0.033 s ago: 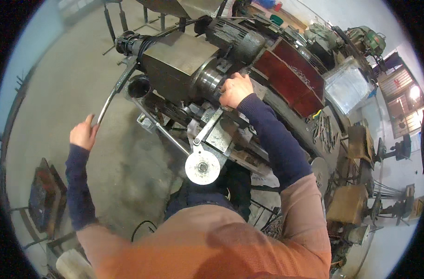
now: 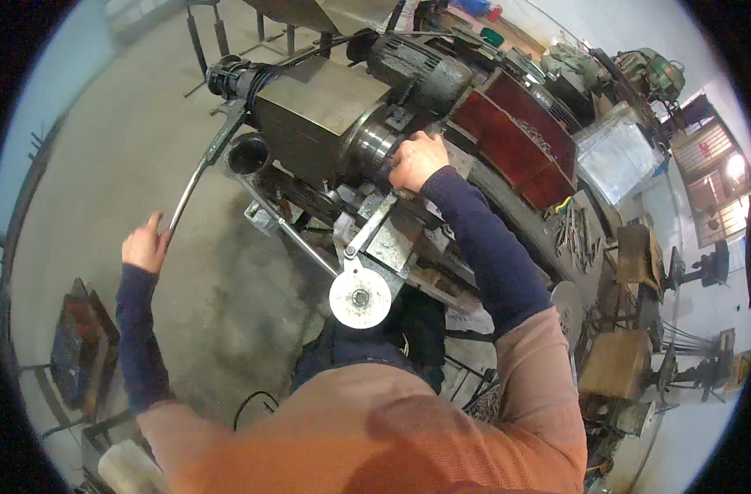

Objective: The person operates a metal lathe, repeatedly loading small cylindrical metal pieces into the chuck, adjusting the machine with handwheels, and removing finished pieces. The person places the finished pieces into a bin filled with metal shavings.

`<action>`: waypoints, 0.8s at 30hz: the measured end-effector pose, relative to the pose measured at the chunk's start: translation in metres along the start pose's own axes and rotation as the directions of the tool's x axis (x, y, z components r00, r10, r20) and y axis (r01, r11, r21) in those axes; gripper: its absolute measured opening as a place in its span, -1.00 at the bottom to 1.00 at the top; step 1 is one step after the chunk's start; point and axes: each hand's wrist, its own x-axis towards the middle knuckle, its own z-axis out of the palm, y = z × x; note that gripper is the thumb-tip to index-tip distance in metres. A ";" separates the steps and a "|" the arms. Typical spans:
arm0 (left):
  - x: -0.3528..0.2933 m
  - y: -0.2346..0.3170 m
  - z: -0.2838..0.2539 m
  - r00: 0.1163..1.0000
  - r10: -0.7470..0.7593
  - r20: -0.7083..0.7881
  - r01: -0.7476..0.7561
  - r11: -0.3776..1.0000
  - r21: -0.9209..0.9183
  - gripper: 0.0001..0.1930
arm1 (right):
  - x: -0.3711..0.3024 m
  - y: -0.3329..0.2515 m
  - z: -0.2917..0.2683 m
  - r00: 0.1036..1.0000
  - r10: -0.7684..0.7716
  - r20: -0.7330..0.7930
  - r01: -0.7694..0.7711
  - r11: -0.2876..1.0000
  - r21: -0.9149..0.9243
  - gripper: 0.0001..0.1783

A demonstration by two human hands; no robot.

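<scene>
A lathe-like machine with a grey box-shaped headstock point(image 2: 309, 95) stands before me. Out to the left, my left hand point(image 2: 146, 245) is closed around the lower end of a long metal lever point(image 2: 192, 183), its index finger sticking up. My right hand point(image 2: 419, 161) is at the front of the shiny round chuck point(image 2: 374, 146), fingers curled together. Whatever those fingers hold is hidden behind the hand. Below it sits a metal slide block point(image 2: 392, 239) with a flat crank arm point(image 2: 370, 224). A pale round handwheel point(image 2: 360, 297) is nearest my body.
Behind the chuck are an electric motor point(image 2: 420, 67) and a dark red tray point(image 2: 507, 136) with small metal bits. Several hand tools point(image 2: 574, 235) lie to the right. More machines point(image 2: 639, 362) line the right wall. A dark metal stand point(image 2: 83, 350) is at the left.
My left hand and the lever's end sit very slightly lower. My right hand stays at the chuck.
</scene>
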 end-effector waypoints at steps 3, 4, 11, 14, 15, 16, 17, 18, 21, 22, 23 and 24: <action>-0.037 -0.043 0.049 0.998 -0.059 0.021 0.061 0.996 -0.060 -0.65 | 0.007 0.000 0.004 0.998 -0.007 0.059 0.007 1.000 -0.001 -0.72; -0.042 -0.043 0.062 0.996 -0.087 0.004 0.087 0.984 -0.158 -0.65 | 0.009 0.001 0.002 0.993 -0.003 0.122 0.004 1.000 -0.006 -0.68; -0.024 -0.032 0.067 0.979 -0.202 0.014 0.203 0.972 -0.120 -0.64 | 0.017 0.000 0.001 0.973 -0.007 0.232 0.009 1.000 -0.008 -0.61; -0.007 -0.027 0.064 0.980 -0.198 -0.005 0.198 0.980 -0.016 -0.67 | 0.012 0.000 -0.006 0.980 -0.028 0.199 0.026 1.000 0.013 -0.60; 0.002 -0.033 0.063 0.975 -0.222 0.032 0.220 0.974 0.054 -0.68 | 0.010 0.000 -0.008 0.980 -0.038 0.195 0.033 0.999 0.027 -0.60; 0.013 -0.043 0.064 0.968 -0.244 0.067 0.234 0.964 0.126 -0.68 | 0.008 0.001 -0.009 0.980 -0.044 0.192 0.037 0.998 0.041 -0.60; 0.024 -0.057 0.065 0.957 -0.272 0.098 0.249 0.949 0.195 -0.69 | 0.007 0.000 -0.009 0.981 -0.054 0.188 0.045 0.998 0.053 -0.61; 0.042 -0.085 0.062 0.927 -0.361 0.102 0.326 0.910 0.257 -0.68 | 0.006 0.002 -0.003 0.991 -0.083 0.102 0.074 0.994 0.083 -0.62; 0.102 -0.172 0.083 0.937 -0.349 -0.001 0.330 0.887 0.323 -0.70 | 0.011 -0.003 -0.008 0.984 -0.056 0.171 0.044 0.997 0.071 -0.63; 0.117 -0.177 0.094 0.905 -0.425 -0.021 0.413 0.866 0.282 -0.71 | 0.010 -0.002 -0.011 0.983 -0.044 0.177 0.028 0.995 0.091 -0.64; 0.130 -0.182 0.092 0.862 -0.504 -0.051 0.500 0.830 0.249 -0.72 | 0.012 -0.001 -0.008 0.986 -0.063 0.154 0.048 0.994 0.100 -0.64; 0.144 -0.185 0.090 0.815 -0.575 -0.076 0.577 0.789 0.210 -0.73 | 0.012 0.001 -0.002 0.989 -0.077 0.130 0.063 0.992 0.105 -0.65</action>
